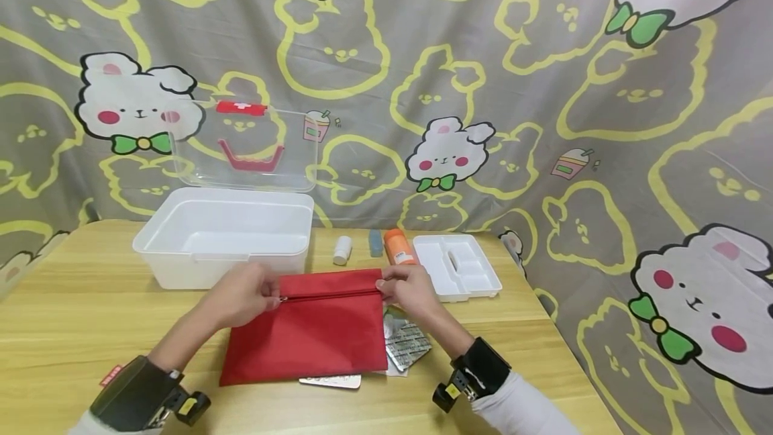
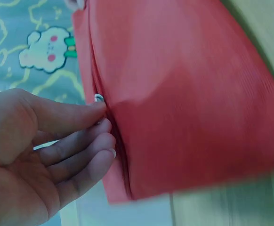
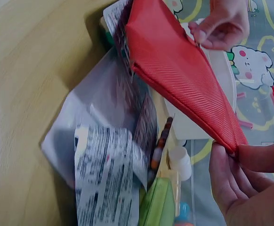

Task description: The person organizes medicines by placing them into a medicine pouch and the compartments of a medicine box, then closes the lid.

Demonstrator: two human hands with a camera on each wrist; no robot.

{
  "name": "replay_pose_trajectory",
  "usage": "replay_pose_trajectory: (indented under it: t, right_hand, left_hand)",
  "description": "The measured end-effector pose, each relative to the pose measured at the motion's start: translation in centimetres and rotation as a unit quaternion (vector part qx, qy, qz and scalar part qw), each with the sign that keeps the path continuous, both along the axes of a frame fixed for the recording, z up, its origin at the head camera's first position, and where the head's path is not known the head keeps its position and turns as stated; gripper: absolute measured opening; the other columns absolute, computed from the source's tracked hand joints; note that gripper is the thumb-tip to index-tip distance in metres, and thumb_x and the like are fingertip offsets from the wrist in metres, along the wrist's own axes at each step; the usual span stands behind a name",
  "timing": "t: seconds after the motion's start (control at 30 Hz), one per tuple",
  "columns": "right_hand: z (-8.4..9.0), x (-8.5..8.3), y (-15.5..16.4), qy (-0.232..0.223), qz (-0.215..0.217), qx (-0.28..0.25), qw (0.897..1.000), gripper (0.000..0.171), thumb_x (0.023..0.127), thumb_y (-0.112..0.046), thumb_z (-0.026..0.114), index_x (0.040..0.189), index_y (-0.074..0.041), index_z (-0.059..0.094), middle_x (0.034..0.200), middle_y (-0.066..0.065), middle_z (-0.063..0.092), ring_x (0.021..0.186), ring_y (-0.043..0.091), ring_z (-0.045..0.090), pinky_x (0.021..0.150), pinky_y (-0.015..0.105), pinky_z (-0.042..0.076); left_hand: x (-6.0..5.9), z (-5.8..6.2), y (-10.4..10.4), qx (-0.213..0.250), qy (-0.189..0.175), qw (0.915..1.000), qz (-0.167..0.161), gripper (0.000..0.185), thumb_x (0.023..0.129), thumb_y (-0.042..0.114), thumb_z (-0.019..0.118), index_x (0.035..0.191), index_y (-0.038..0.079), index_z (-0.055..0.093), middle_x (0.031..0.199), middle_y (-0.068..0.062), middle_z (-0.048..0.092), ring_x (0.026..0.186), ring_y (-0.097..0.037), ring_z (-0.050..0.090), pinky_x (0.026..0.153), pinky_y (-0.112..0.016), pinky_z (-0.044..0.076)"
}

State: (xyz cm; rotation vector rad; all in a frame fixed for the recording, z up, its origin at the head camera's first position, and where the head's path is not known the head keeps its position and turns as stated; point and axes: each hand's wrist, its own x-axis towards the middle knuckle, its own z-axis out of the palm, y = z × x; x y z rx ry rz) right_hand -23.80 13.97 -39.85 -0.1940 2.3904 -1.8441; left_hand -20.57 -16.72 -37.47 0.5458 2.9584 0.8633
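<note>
A red zip pouch (image 1: 314, 331) lies flat on the wooden table (image 1: 84, 314) in front of me. My left hand (image 1: 250, 294) pinches the zipper pull (image 2: 98, 98) at the pouch's (image 2: 184, 103) top left part. My right hand (image 1: 407, 287) pinches the pouch's (image 3: 174, 75) top right corner, where the zip line ends. The zip runs as a straight closed line between the two hands. Several pill blister packs (image 1: 407, 344) stick out from under the pouch's right edge, and another flat pack (image 1: 332, 381) shows under its front edge.
A white plastic box (image 1: 223, 233) with its clear lid (image 1: 241, 146) raised stands behind the pouch. To its right stand a small white bottle (image 1: 342, 250), a blue item (image 1: 376, 243), an orange container (image 1: 398, 247) and a white divided tray (image 1: 461, 266). A patterned cloth hangs behind.
</note>
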Motion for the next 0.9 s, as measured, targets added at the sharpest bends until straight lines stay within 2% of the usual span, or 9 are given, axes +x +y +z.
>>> replay_pose_trajectory:
  t: [0.13,0.23,0.37,0.47,0.63,0.9]
  right_hand:
    - [0.1,-0.2,0.8,-0.001,-0.017,0.01,1.0,0.014,0.089,0.0,0.067,0.098,0.009,0.071,0.085,0.014,0.067,0.064,0.016,0.068,0.071,0.047,0.063]
    - [0.1,-0.4,1.4,-0.008,-0.036,0.008,0.999,0.012,0.089,0.002,0.066,0.097,0.009,0.07,0.087,0.014,0.065,0.064,0.016,0.066,0.068,0.043,0.063]
    - [0.2,-0.6,1.8,-0.011,-0.043,0.008,0.999,0.011,0.088,0.003,0.066,0.097,0.01,0.069,0.089,0.015,0.064,0.064,0.015,0.065,0.065,0.04,0.063]
    - [0.3,-0.6,1.7,-0.002,-0.035,0.017,0.999,0.013,0.089,0.001,0.067,0.097,0.01,0.069,0.091,0.016,0.065,0.064,0.015,0.066,0.066,0.042,0.063]
    - [0.3,-0.6,1.6,0.004,-0.036,0.028,0.999,0.011,0.09,0.0,0.067,0.096,0.008,0.071,0.092,0.017,0.066,0.065,0.016,0.068,0.068,0.043,0.063]
    - [-0.3,-0.5,1.7,0.027,-0.037,0.038,0.998,0.008,0.09,0.003,0.065,0.094,0.009,0.07,0.091,0.018,0.066,0.061,0.015,0.065,0.068,0.048,0.063]
  left_hand:
    - [0.2,0.1,-2.1,-0.012,0.006,0.9999,0.007,0.021,0.082,0.001,0.074,0.068,0.014,0.066,0.058,0.005,0.057,0.055,-0.012,0.048,0.051,-0.027,0.04]
    - [0.1,0.1,-3.7,-0.023,0.02,0.9994,0.019,0.02,0.08,0.002,0.076,0.068,0.014,0.065,0.06,0.006,0.058,0.058,-0.013,0.048,0.054,-0.028,0.039]
    - [0.1,0.1,-5.0,-0.018,0.01,0.9989,0.041,0.017,0.079,0.005,0.078,0.069,0.014,0.066,0.063,0.005,0.062,0.061,-0.014,0.05,0.057,-0.03,0.039]
    - [0.1,0.0,-5.2,-0.011,-0.008,0.9987,0.048,0.017,0.079,0.004,0.077,0.069,0.013,0.067,0.062,0.004,0.062,0.061,-0.015,0.051,0.057,-0.03,0.04]
    - [0.1,-0.1,-5.0,-0.015,-0.017,0.9987,0.046,0.019,0.08,0.001,0.075,0.068,0.013,0.066,0.06,0.005,0.057,0.06,-0.015,0.05,0.056,-0.029,0.04]
    - [-0.2,0.0,-4.7,-0.035,0.017,0.9986,0.036,0.021,0.077,-0.001,0.075,0.065,0.013,0.064,0.058,0.005,0.055,0.058,-0.014,0.048,0.055,-0.03,0.039]
